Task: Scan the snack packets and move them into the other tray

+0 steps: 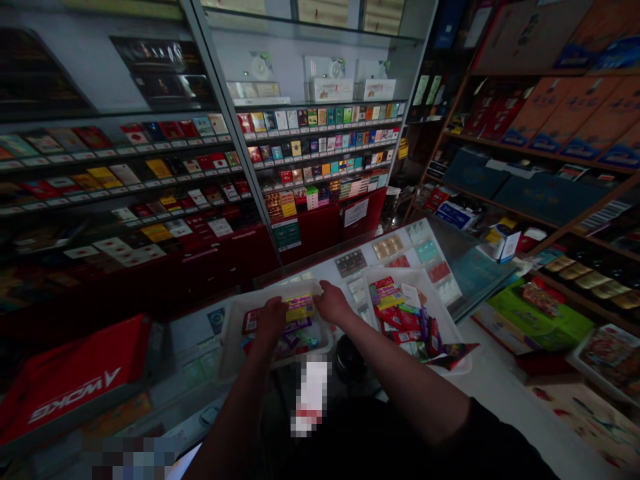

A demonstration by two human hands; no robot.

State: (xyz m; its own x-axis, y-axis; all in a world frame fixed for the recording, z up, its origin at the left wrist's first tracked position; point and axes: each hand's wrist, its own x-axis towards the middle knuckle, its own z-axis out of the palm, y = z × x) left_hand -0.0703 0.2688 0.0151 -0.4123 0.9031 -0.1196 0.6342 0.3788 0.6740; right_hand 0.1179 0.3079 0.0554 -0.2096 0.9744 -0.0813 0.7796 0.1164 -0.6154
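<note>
A white plastic basket [227,343] stands on the glass counter in front of me, with several colourful snack packets in it. My left hand [273,319] reaches into this basket, its fingers closed at the left end of a yellow packet with purple and red print [300,308]. The fingertips are partly hidden by the hand's back. At the basket's far right corner, my right hand [333,304] is closed on the rim, thumb and fingers curled round it. Purple and green packets [305,339] lie below the yellow one.
A second white basket [453,327] full of packets stands to the right. On the left of the glass counter [193,333] lies a red box [85,373]. Beyond it, shelves carry rows of small packs [320,117]. Boxes fill the right-hand shelves [545,170].
</note>
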